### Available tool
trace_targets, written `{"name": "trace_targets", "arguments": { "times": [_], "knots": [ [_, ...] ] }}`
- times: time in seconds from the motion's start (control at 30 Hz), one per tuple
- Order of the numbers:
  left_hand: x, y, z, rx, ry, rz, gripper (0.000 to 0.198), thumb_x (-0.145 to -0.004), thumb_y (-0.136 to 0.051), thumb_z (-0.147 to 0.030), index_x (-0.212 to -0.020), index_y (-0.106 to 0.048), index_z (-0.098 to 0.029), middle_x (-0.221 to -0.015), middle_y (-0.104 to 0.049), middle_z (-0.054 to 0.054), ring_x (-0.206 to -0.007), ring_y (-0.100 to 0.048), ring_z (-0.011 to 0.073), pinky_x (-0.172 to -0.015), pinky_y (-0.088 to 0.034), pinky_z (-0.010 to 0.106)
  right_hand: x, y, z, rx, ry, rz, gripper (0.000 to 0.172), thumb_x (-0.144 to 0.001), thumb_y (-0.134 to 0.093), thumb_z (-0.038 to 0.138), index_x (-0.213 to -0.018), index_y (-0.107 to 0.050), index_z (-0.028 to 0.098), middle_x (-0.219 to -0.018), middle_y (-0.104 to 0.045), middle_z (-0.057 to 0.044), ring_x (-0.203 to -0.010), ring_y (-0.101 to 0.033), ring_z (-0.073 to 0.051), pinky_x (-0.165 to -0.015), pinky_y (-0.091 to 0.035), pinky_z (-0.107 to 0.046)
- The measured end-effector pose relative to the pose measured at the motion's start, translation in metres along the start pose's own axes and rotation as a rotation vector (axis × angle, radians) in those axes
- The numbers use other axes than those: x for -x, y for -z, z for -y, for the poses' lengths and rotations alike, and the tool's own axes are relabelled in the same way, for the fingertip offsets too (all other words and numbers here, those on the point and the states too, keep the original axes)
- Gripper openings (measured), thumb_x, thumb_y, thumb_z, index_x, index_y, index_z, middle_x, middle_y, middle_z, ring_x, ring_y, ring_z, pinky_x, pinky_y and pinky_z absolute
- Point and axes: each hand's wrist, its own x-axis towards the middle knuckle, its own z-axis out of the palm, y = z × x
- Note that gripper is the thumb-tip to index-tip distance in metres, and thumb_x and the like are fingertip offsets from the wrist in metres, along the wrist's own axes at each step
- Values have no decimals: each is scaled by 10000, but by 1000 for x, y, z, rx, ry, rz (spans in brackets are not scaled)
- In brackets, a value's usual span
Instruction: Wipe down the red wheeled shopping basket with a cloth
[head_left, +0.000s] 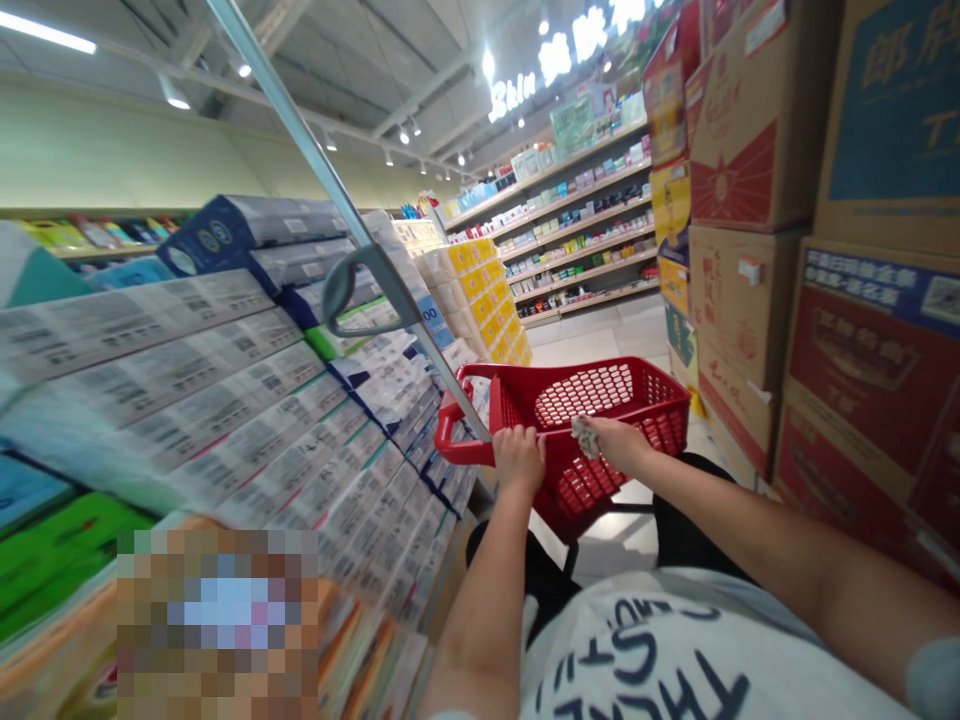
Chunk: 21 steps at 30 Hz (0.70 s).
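A red plastic shopping basket (pixel 555 385) with perforated walls is in front of me, tilted in view, and nothing shows inside it. My left hand (pixel 519 458) is closed over its near rim, beside the foot of a metal pole (pixel 300 140). This pole slants up to the left, with a grey loop handle (pixel 373 292) partway along it. In my right hand (pixel 616 443), at the same rim farther right, is a crumpled whitish wad (pixel 585 436), cloth or tissue. Its fingers are closed round the wad and partly hidden.
Stacked white packs (pixel 225 360) line the left side. Yellow-and-white packs (pixel 480 290) stand beyond them. Cardboard cartons (pixel 739 310) rise close on the right. Shelves of small goods (pixel 577 220) stand at the back, past the pale tiled floor (pixel 581 340). A blurred patch covers the lower left.
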Motion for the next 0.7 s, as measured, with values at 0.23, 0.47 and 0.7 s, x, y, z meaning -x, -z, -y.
{"name": "trace_targets", "arguments": {
  "times": [0.23, 0.47, 0.7],
  "knots": [
    [1, -2, 0, -2, 2, -12, 289, -944, -407, -375, -906, -626, -190, -894, -599, 92, -917, -508, 252, -891, -303, 414, 2, 4, 6, 45, 14, -2, 384, -896, -466, 196, -1254, -604, 208, -1200, -659, -78, -992, -632, -198, -755, -454, -238],
    [0, -3, 0, -17, 0, -20, 306, -948, -396, -386, -898, -625, -189, -885, -600, 89, -905, -506, 253, -884, -305, 413, -7, 7, 7, 158, -3, 43, 426, -887, -515, 279, -1310, -560, 260, -1122, -685, -64, -909, -638, -182, -703, -433, -237],
    [0, -3, 0, -14, 1, -10, 313, -948, -395, -391, -892, -628, -189, -886, -602, 89, -898, -506, 249, -886, -305, 407, -26, 11, 8, 167, -118, 98, 349, -825, -577, 329, -1153, -662, 247, -873, -716, -54, -761, -635, -188, -620, -387, -243]
  ]
}}
